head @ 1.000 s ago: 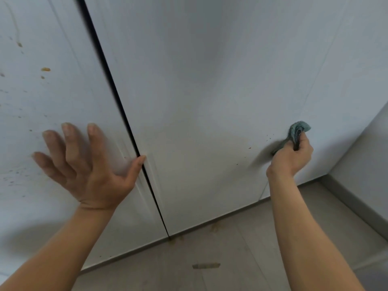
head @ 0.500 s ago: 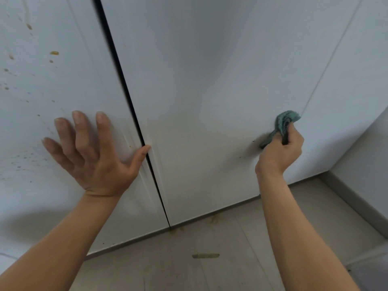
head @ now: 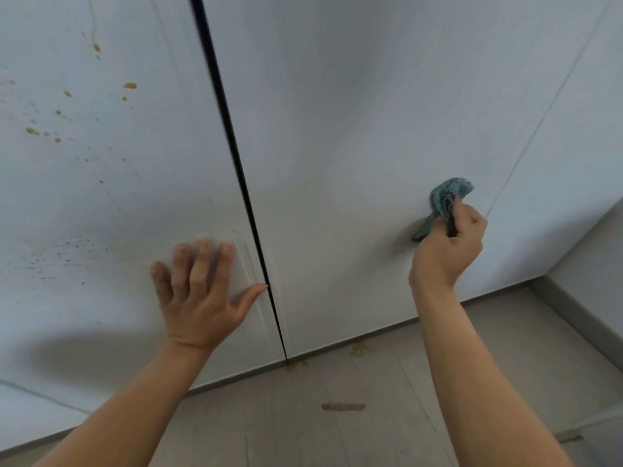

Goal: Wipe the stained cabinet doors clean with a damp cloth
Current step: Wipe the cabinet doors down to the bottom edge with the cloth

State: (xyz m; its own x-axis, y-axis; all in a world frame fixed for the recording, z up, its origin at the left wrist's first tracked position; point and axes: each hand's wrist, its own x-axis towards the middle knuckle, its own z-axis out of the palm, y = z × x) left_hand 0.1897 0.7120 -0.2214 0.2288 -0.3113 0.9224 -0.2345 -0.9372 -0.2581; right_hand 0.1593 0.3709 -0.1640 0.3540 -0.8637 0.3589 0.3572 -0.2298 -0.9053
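Note:
Two white cabinet doors fill the view, split by a dark vertical gap. The left door (head: 101, 203) carries yellow-brown splatters and fine specks. My left hand (head: 202, 291) lies flat on it with fingers spread, thumb tip at the gap. The right door (head: 337, 146) looks mostly plain, with a small dark speck low down beside the cloth. My right hand (head: 448, 247) is closed around a bunched teal cloth (head: 445, 200), pressing it against the right door near its right edge.
A light wood-look floor (head: 337, 433) runs below the doors, with brownish stains near the door bottoms and one smear (head: 343, 406) further out. A grey wall with a skirting board (head: 580, 318) closes in at the right.
The view has shifted, so the doors and stains sit further right and lower. My left hand has moved along the left door toward the gap. My right hand still presses the cloth on the right door.

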